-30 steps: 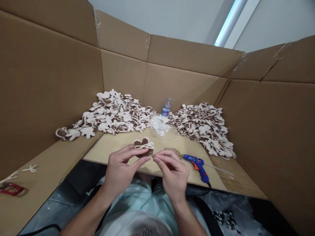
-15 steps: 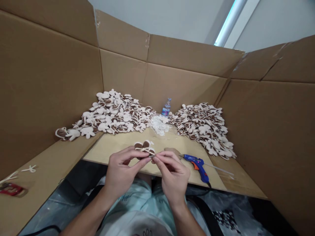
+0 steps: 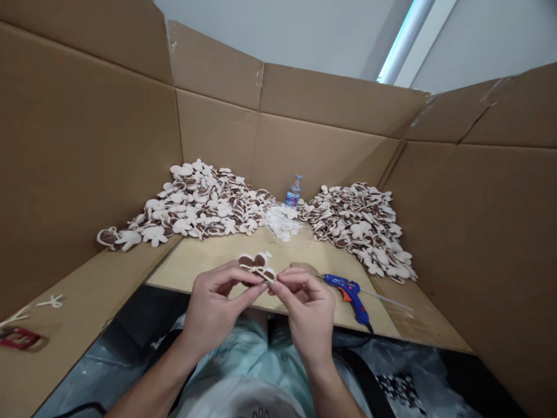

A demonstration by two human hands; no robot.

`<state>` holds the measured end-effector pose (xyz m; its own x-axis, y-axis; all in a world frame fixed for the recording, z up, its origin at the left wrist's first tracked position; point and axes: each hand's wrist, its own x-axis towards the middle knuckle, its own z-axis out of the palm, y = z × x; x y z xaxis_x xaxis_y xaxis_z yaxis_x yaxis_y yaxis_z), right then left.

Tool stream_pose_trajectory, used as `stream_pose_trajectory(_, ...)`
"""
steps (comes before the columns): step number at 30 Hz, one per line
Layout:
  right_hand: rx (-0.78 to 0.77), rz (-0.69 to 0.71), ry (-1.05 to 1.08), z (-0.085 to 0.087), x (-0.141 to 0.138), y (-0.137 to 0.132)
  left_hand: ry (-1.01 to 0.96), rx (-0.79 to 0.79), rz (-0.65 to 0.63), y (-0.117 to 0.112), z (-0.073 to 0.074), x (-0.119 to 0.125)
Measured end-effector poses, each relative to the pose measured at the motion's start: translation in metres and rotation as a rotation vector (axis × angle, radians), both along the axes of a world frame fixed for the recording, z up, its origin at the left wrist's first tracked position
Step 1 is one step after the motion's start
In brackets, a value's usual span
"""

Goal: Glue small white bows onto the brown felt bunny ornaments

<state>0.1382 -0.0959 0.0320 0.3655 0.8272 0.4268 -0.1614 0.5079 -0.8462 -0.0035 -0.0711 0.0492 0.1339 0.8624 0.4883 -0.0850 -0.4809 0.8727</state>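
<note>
Between my hands is a small padded felt piece [image 3: 260,262], brown with a white edge, with rounded lobes and a cream cord bow across it. My left hand [image 3: 220,299] pinches its left and lower edge between thumb and fingers. Closed at its lower right edge is my right hand [image 3: 307,302], thumb and fingertips pinching there; fingertips partly hide that edge. Just right of my right hand, a blue glue gun [image 3: 348,293] with an orange trigger lies on the board, its nozzle pointing left and a glue stick coming out behind.
Heaps of similar brown and white felt pieces lie at the back left [image 3: 204,203] and back right [image 3: 361,226]. Between them stand a water bottle [image 3: 293,191] and a plastic bag of small white pieces [image 3: 282,222]. Cardboard walls [image 3: 326,139] surround the board [image 3: 209,249]. Cord bows [image 3: 52,301] lie left.
The felt piece has tilted slightly, showing more of its brown face and bow. My right fingers have shifted a little along its lower right edge.
</note>
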Motion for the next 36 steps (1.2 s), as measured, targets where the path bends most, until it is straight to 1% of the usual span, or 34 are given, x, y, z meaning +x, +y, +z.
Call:
stream_pose_trajectory(4,-0.122,0.169,0.087,-0.003,0.005,0.003,-0.017,-0.072,-0.058,0.002,0.002,0.000)
stream_pose_trajectory(8,-0.134,0.236,0.072,-0.006,0.011,0.005,-0.016,-0.156,-0.106,0.006,0.003,-0.001)
stream_pose_trajectory(12,-0.143,0.246,-0.013,-0.005,0.016,0.006,0.015,-0.238,-0.176,0.011,0.001,-0.004)
stream_pose_trajectory(16,-0.160,0.248,-0.015,-0.005,0.019,0.007,0.063,-0.252,-0.229,0.013,-0.001,-0.005)
stream_pose_trajectory(20,-0.174,0.309,-0.015,-0.007,0.024,0.008,0.079,-0.253,-0.264,0.016,-0.002,-0.007)
stream_pose_trajectory(24,-0.209,0.358,-0.002,-0.009,0.031,0.008,0.050,-0.263,-0.271,0.017,-0.001,-0.007)
stream_pose_trajectory(29,-0.217,0.338,-0.036,-0.012,0.037,0.009,-0.012,-0.344,-0.280,0.020,-0.003,-0.003)
stream_pose_trajectory(33,-0.163,0.352,-0.118,-0.013,0.036,0.007,-0.005,-0.323,-0.287,0.022,-0.007,0.001)
stream_pose_trajectory(36,-0.123,0.354,-0.257,-0.012,0.036,0.006,0.007,-0.345,-0.306,0.023,-0.008,0.003)
